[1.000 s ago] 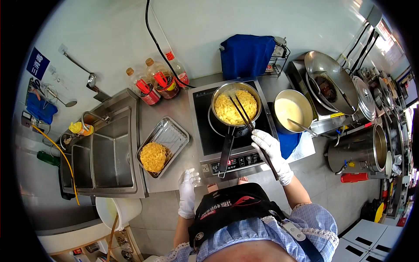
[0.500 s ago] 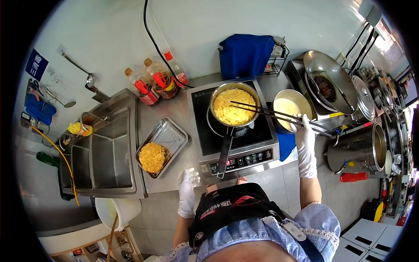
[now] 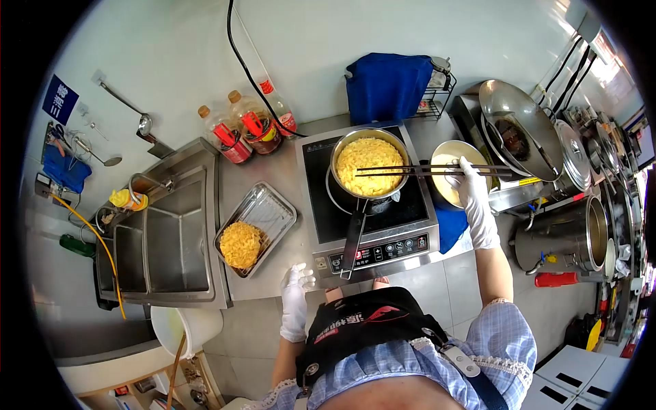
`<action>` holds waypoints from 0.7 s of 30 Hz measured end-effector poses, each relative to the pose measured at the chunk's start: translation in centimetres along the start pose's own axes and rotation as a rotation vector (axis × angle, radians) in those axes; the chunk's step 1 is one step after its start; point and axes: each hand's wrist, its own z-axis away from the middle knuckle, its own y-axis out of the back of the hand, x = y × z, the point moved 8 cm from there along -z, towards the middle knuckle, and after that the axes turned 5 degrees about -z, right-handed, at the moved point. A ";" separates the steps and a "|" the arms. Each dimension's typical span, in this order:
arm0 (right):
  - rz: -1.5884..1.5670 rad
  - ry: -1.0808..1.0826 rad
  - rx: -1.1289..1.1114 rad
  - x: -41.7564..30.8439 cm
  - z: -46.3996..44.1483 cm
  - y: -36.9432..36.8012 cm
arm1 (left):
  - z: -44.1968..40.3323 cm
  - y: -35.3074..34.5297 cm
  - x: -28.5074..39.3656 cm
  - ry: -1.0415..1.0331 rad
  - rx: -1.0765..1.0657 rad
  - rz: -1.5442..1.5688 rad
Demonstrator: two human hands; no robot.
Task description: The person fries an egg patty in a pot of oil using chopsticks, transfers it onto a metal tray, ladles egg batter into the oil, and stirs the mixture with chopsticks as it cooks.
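Note:
White-gloved, my right hand [image 3: 477,205] grips long dark chopsticks [image 3: 430,170] near the bowl of pale liquid [image 3: 445,158]. The chopsticks lie level across the saucepan, their tips over the yellow noodle-like food [image 3: 369,154] in it. The saucepan [image 3: 336,179] is on the induction cooker [image 3: 314,219], its black handle toward me. My left hand [image 3: 295,301], also gloved, hangs by the counter's front edge, fingers apart and holding nothing. Left of the cooker, a metal tray [image 3: 277,215] holds a round golden noodle cake [image 3: 240,244].
A double sink [image 3: 174,239] is at the left, with sauce bottles [image 3: 260,130] behind the counter's left part. A blue cloth cover [image 3: 386,89] is at the back. Right of the bowl are a wok [image 3: 509,102] and a large steel pot [image 3: 557,236].
My right hand has moved right and up from the cooker's front edge to beside the bowl. The chopsticks have swung from steep to nearly level. My left hand has stayed put.

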 end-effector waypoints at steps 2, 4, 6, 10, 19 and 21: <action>0.019 0.017 0.005 -0.5 0.2 -0.8 | 0.1 0.0 0.0 0.003 0.007 -0.005; 0.037 0.032 0.005 -0.7 0.1 -1.2 | 0.0 -0.2 0.0 -0.005 -0.011 0.010; 0.043 0.032 0.005 -0.8 0.3 -1.7 | -0.1 -0.3 -0.1 -0.007 -0.019 0.023; 0.063 0.032 0.003 -0.9 0.2 -1.9 | -0.4 -0.4 -0.1 -0.007 -0.030 0.036; 0.101 0.059 0.014 -1.4 0.5 -2.3 | -0.5 -0.2 -0.1 0.007 -0.015 0.041; 0.099 0.060 0.016 -1.3 0.4 -2.3 | -0.5 -0.3 0.1 0.006 -0.019 0.025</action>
